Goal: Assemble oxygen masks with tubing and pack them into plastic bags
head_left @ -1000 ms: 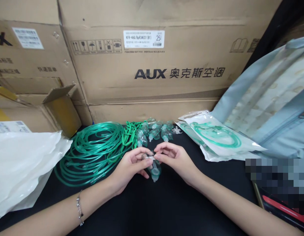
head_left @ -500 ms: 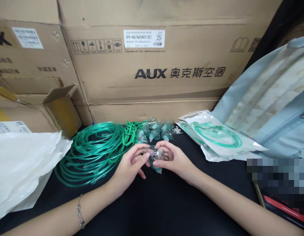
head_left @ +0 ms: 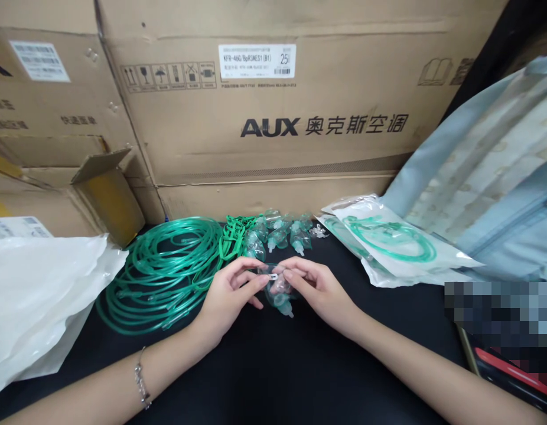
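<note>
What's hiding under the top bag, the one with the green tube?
At least one more bag pokes out along its left and near edges. The top bag covers the rest, so I can't count them.

"AUX 奥克斯空调" on the large carton (head_left: 277, 159), twelve o'clock
Its white label (head_left: 256, 61) reads "KFR-46G/BpR3AES1(B1)" and "25"; the ten-o'clock carton (head_left: 74, 77) bears "快递面单".
</note>
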`<action>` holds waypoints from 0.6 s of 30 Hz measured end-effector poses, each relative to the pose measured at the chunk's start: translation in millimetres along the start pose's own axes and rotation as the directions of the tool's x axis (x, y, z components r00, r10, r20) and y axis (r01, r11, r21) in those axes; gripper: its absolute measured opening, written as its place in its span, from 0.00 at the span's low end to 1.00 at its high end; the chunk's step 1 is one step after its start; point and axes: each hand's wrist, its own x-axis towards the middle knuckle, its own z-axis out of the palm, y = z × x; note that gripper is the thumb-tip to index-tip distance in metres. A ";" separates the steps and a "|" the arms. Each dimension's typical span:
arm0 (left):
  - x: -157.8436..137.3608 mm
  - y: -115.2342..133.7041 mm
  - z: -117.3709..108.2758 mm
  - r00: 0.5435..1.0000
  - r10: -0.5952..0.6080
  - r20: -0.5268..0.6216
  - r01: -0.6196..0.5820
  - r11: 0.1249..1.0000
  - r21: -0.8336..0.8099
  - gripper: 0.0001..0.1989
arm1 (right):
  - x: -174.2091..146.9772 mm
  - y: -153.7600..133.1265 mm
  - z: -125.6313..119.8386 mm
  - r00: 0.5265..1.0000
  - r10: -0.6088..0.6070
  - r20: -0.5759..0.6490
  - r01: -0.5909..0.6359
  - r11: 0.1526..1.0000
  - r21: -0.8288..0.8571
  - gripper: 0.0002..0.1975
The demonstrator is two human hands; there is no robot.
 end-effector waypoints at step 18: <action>-3.2 -0.2 0.5 0.998 -0.054 -0.021 0.053 0.997 -0.053 0.12 | -5.0 -7.3 1.6 1.000 0.004 -0.002 -0.004 0.985 -0.174 0.13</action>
